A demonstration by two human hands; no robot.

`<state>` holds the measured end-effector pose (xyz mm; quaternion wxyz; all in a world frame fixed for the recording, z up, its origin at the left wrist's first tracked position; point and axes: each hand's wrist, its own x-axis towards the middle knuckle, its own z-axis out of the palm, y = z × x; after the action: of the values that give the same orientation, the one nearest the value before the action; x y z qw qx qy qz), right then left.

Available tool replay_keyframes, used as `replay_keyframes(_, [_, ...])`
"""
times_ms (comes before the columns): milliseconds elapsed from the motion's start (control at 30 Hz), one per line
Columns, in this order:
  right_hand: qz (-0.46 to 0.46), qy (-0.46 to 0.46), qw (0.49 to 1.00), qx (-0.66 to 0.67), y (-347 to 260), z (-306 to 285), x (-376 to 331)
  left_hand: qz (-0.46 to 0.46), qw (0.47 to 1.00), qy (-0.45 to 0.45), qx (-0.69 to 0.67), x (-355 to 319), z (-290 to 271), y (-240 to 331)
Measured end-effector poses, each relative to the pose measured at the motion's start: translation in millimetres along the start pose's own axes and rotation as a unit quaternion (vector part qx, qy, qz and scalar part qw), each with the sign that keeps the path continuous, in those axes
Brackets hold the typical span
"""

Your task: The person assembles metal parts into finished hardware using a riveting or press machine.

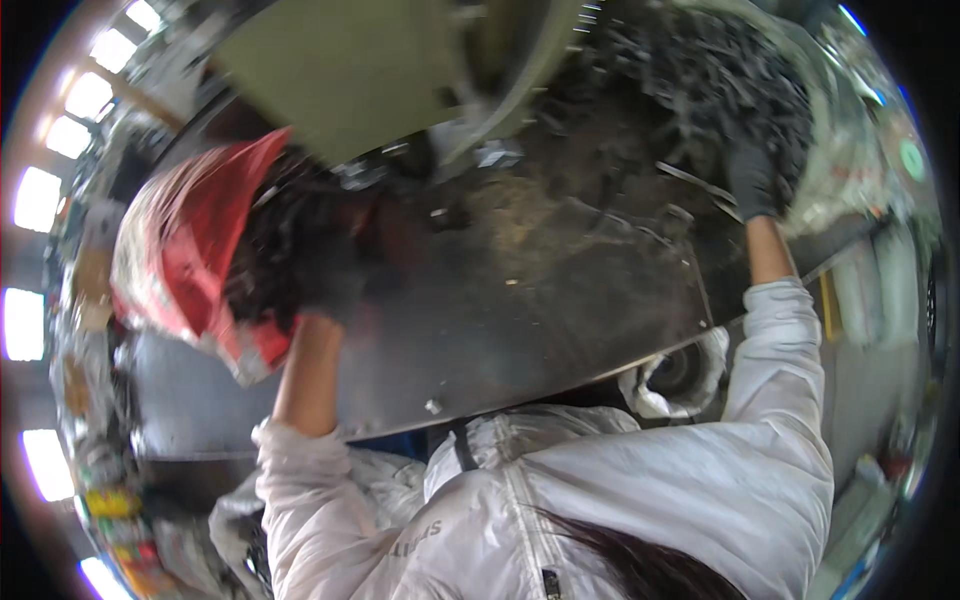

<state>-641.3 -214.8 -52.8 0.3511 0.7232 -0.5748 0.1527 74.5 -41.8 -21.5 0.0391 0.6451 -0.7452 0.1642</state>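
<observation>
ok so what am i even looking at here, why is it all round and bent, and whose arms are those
This is one picture from a wide fisheye camera worn on a person's head, looking down at their own hands; that lens bends straight edges and rounds the view. There is no machine arm here, only two bare-armed hands in dark gloves, in a white padded jacket.

The left hand reaches into a red and white woven sack full of dark scrap bits; whether its fingers are closed on anything is hidden. The right hand presses into a heap of dark shredded scraps in a pale sack. Between them lies a dirty grey metal sheet table, strewn with crumbs and a few loose strips.
</observation>
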Motion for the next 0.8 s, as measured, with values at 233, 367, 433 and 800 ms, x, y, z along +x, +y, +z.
replay_keyframes(233, [0.014, 0.072, 0.995, 0.071, -62.6, -71.3, -38.0, 0.019, 1.000, -0.009, -0.005, -14.1, 34.6, -24.6])
replay_keyframes(367, [0.108, -0.072, 0.991, 0.041, -93.2, -113.7, -39.9, 0.016, 0.999, 0.011, -0.040, -11.3, 35.4, -12.1])
replay_keyframes(433, [0.119, -0.145, 0.979, 0.082, -107.6, -145.9, -30.7, 0.010, 0.998, 0.017, -0.054, -12.4, 36.5, -7.8])
replay_keyframes(800, [-0.117, -0.063, 0.972, 0.192, -199.7, -185.4, -56.9, -0.082, 0.989, 0.049, -0.115, -30.1, 43.9, 3.2])
